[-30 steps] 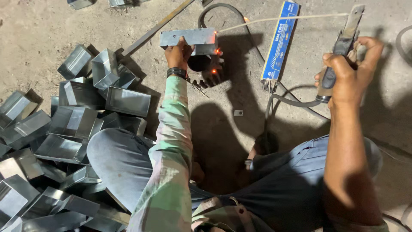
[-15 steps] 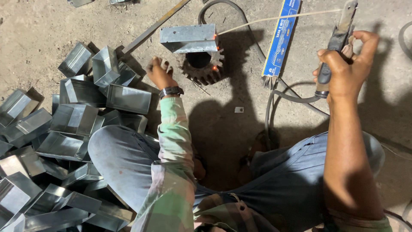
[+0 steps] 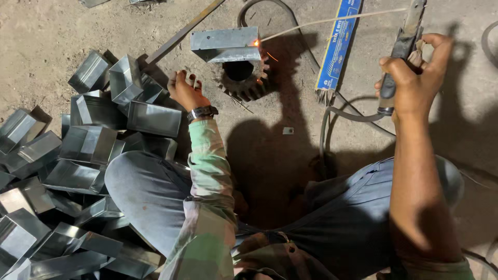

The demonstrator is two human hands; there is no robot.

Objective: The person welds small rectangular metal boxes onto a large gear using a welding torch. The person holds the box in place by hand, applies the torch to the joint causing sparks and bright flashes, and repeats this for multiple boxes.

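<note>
My right hand grips a welding electrode holder, whose long thin rod reaches left to a folded sheet-metal box. Small sparks glow where the rod tip touches the box's right edge. The box rests on a dark toothed gear on the ground. My left hand, wearing a wristwatch, hovers with loosely curled fingers and holds nothing, beside the pile of metal boxes and a little below left of the gear.
Several folded metal boxes are heaped on the left. A blue packet of welding rods lies right of the gear. Welding cable loops across the dirt floor. A flat steel bar lies at the top. My legs fill the lower middle.
My left hand left the box on the gear and drew back toward the pile. The rod tip came down onto the box's edge and sparks appeared.
</note>
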